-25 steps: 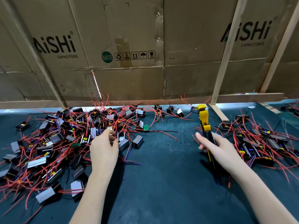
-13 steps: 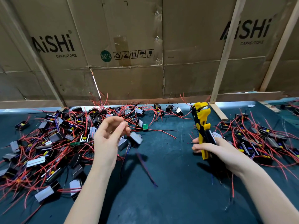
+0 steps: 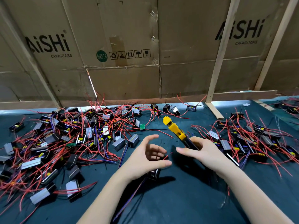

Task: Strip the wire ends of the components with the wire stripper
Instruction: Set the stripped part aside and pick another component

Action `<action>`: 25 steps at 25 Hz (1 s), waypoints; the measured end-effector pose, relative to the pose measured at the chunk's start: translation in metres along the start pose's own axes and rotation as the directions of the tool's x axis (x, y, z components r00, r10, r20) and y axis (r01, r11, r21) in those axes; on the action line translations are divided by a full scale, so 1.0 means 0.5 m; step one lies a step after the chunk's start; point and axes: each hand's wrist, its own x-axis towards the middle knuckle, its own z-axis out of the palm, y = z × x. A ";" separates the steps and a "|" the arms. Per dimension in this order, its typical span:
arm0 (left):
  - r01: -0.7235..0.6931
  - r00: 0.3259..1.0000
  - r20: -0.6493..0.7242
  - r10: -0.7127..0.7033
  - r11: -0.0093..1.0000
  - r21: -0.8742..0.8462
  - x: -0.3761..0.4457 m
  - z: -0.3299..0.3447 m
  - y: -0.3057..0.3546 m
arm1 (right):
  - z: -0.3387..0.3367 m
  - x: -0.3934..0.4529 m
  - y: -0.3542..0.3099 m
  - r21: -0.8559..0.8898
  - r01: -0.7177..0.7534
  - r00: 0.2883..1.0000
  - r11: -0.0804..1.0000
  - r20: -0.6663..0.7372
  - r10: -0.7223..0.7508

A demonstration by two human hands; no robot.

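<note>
- Left hand [image 3: 145,156]: fingers curled loosely round one component [image 3: 153,173], which hangs below the palm; its red and black wire ends [image 3: 165,157] stick up between the fingers, likely presented for the tool.
- Right hand [image 3: 205,152]: grasping the handles of the wire stripper [image 3: 175,129], yellow head aimed far-left, just beside the wire ends but not yet on them.
- Desk [image 3: 178,199]: big component pile [image 3: 77,139] left; smaller pile [image 3: 252,139] right, probably separate batches.
- Far cardboard wall [image 3: 129,78]: "AiSHi CAPACITORS" twice, green "RoHS 2.0" sticker, handling symbols.
</note>
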 end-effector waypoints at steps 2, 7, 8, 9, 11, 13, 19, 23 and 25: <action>0.024 0.993 0.110 -0.036 0.994 0.110 -0.007 -0.021 0.004 | 0.001 -0.002 0.000 -0.027 0.016 1.000 0.999 -0.009 -0.016; -0.019 0.999 0.033 0.012 0.976 0.217 -0.004 -0.018 0.004 | -0.005 0.002 0.007 -0.233 0.052 0.951 0.971 -0.285 -0.119; -0.007 1.000 -0.003 0.008 0.984 0.176 -0.003 -0.016 0.003 | -0.006 0.002 0.009 -0.331 0.057 0.914 0.942 -0.362 -0.182; 0.007 0.999 -0.040 -0.002 0.992 0.125 -0.002 -0.017 0.003 | -0.008 0.003 0.011 -0.426 0.045 0.880 0.904 -0.411 -0.238; 0.015 0.995 -0.103 -0.010 0.999 0.045 -0.001 -0.021 0.004 | -0.011 0.005 0.016 -0.566 -0.013 0.838 0.825 -0.456 -0.299; -0.017 0.988 -0.153 0.013 1.000 -0.020 0.001 -0.022 0.005 | -0.012 0.009 0.024 -0.649 -0.060 0.821 0.758 -0.464 -0.333; -0.044 0.975 -0.220 0.023 0.995 -0.091 0.007 -0.012 -0.001 | 0.011 0.016 0.034 -0.787 -0.030 0.761 0.616 -0.417 -0.497; -0.038 0.970 -0.244 0.014 0.995 -0.094 0.009 -0.005 -0.004 | 0.023 0.016 0.033 -0.826 0.037 0.721 0.562 -0.367 -0.588; -0.036 0.963 -0.270 0.010 0.995 -0.095 0.010 -0.004 -0.004 | 0.025 0.015 0.033 -0.833 0.061 0.708 0.550 -0.352 -0.612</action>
